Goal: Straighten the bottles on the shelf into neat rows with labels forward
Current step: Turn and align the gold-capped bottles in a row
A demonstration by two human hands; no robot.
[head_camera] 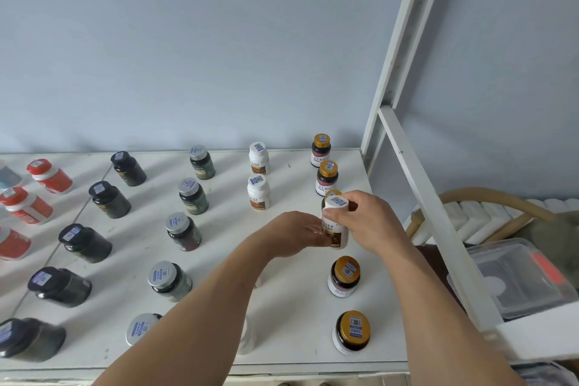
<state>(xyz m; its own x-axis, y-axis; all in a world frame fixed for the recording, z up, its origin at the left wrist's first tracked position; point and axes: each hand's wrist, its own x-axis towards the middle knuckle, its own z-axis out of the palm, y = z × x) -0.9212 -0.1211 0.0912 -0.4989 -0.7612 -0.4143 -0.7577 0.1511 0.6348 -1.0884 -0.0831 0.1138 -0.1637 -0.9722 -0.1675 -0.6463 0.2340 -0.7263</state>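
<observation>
A white bottle (336,222) with a white cap and brown label is lifted above the white shelf (291,316). My right hand (368,222) grips its cap and side. My left hand (297,232) holds its lower body from the left. Behind it a gold-capped bottle (332,194) is mostly hidden. Two more white bottles (258,192) stand in a column further back. Gold-capped bottles (344,276) line the right column, labels facing me. Silver-capped dark bottles (183,230) and black-capped ones (84,243) form columns to the left.
Red bottles with white bands (26,205) lie at the far left. A white shelf upright (438,229) slants down on the right. Beyond it sit a clear plastic box (517,279) and a curved wooden chair back (488,197). My left forearm covers bottles near the front edge.
</observation>
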